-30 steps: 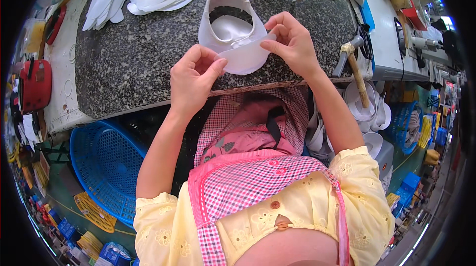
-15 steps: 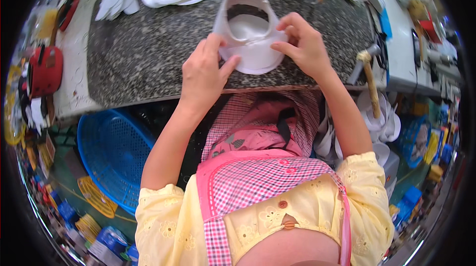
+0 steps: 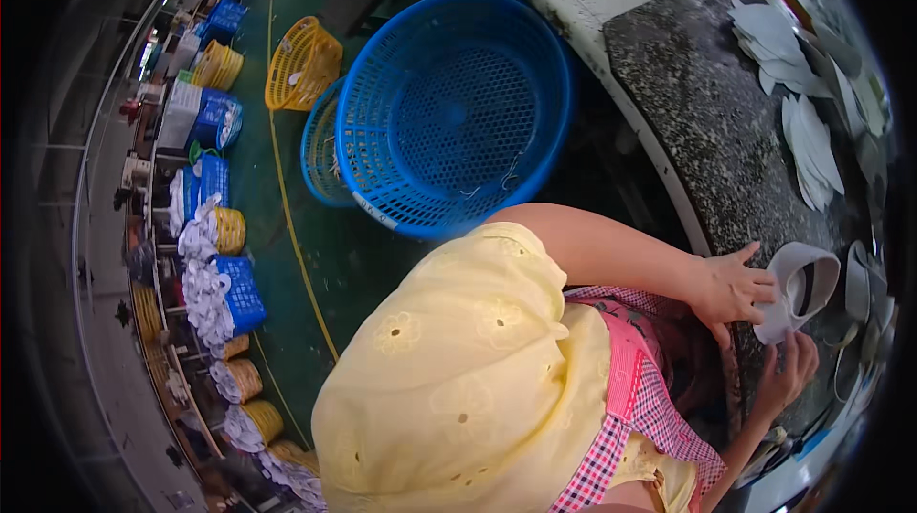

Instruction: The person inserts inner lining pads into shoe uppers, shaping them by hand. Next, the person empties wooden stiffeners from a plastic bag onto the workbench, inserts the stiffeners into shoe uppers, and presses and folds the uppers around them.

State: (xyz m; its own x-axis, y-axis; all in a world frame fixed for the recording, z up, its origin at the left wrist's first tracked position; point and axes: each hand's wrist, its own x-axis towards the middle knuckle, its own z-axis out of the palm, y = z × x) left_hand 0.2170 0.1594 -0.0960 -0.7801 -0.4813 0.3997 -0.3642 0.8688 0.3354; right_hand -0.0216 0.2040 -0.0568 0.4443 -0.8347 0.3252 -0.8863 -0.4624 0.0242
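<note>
A white shoe upper, with a rounded opening, rests near the front edge of the dark speckled stone slab, at the right of the picture. My left hand lies spread beside it, fingertips touching its near edge and the thumb held away. On the other side, my right hand has its fingertips at the lower edge of the upper and seems to pinch it. Two fanned stacks of thin white pieces, one stack and another stack, lie farther along the slab.
A big blue plastic basket stands beside the bench, left of my arm. Behind it are a smaller blue basket and a yellow basket on the green floor. Several filled baskets line the far left.
The view has swung to the left, so the bench now sits at the right and the baskets show. My left hand's fingers have spread out; the shoe upper stays between my hands.
</note>
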